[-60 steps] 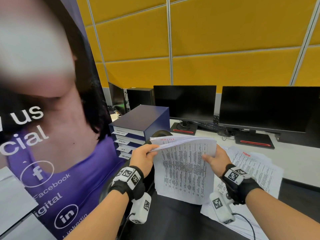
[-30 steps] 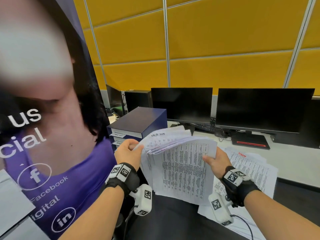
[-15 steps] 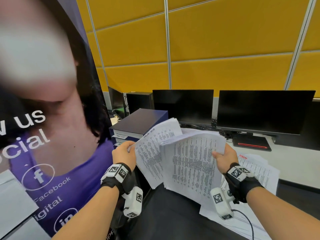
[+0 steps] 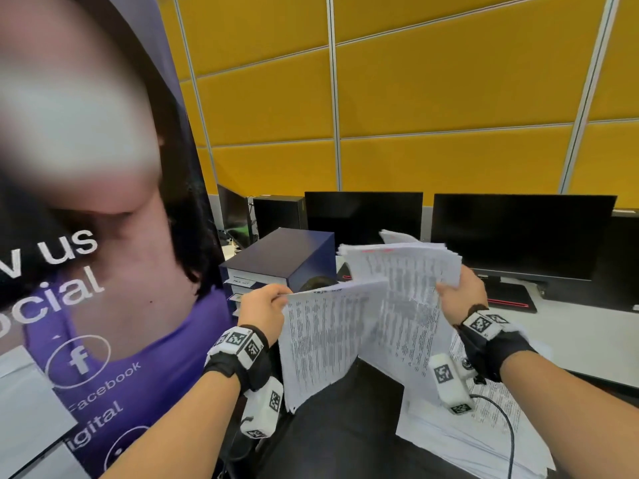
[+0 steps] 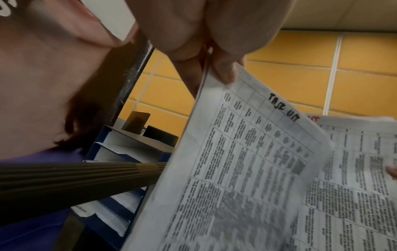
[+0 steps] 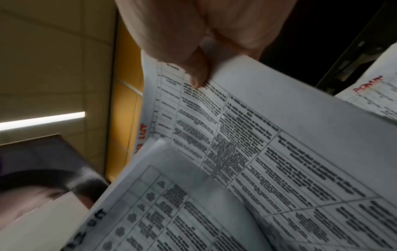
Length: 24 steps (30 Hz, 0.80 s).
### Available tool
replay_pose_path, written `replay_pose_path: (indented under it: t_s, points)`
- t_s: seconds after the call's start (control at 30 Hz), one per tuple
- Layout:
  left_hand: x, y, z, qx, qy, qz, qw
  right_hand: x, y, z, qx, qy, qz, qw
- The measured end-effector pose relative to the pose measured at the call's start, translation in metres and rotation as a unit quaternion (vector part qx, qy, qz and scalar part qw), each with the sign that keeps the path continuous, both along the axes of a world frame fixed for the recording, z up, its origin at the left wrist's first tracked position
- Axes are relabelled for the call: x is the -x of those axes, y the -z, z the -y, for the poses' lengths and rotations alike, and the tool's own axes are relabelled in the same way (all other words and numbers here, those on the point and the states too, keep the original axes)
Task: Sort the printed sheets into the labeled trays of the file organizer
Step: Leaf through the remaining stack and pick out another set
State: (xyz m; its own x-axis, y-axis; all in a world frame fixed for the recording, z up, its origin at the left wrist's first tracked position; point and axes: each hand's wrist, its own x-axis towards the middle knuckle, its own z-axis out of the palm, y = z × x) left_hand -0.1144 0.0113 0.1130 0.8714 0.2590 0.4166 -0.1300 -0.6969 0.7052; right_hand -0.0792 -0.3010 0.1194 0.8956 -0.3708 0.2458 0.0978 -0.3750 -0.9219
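My left hand (image 4: 266, 311) pinches the top corner of a printed sheet (image 4: 325, 344) hand-marked "TASK LIST" in black (image 5: 281, 107); thumb and fingers (image 5: 223, 71) clamp its edge. My right hand (image 4: 456, 293) grips a thick stack of printed sheets (image 4: 408, 271) by its right edge, thumb (image 6: 196, 73) on top, red writing on the top sheet. The left sheet hangs apart from the stack, lower and to the left. The dark blue file organizer (image 4: 280, 257) with labeled trays (image 4: 243, 281) stands behind my left hand on the desk.
More printed sheets (image 4: 484, 426) lie on the white desk (image 4: 587, 340) at lower right. Two dark monitors (image 4: 518, 233) stand at the back before a yellow wall. A tall banner (image 4: 103, 271) rises on the left. A black chair back (image 4: 345, 426) is below the sheets.
My left hand has pulled one sheet off the stack, leftward and downward. My right hand has lifted the remaining stack slightly up and to the right.
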Motion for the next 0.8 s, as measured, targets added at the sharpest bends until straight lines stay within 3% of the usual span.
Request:
replay_pose_path:
  t_s: [0.23,0.63,0.8]
  points:
    - [0.004,-0.007,0.019,0.036,0.04,0.03,0.998,0.024,-0.005,-0.019,0.019,-0.169,0.042,0.984]
    - [0.007,-0.012,0.032,0.243,0.046,0.087,0.965,0.024,0.008,-0.011,-0.044,-0.205,0.036,0.977]
    - [0.006,0.003,0.037,0.276,0.016,0.089,0.957,0.021,0.028,-0.011,-0.073,-0.205,0.007,0.976]
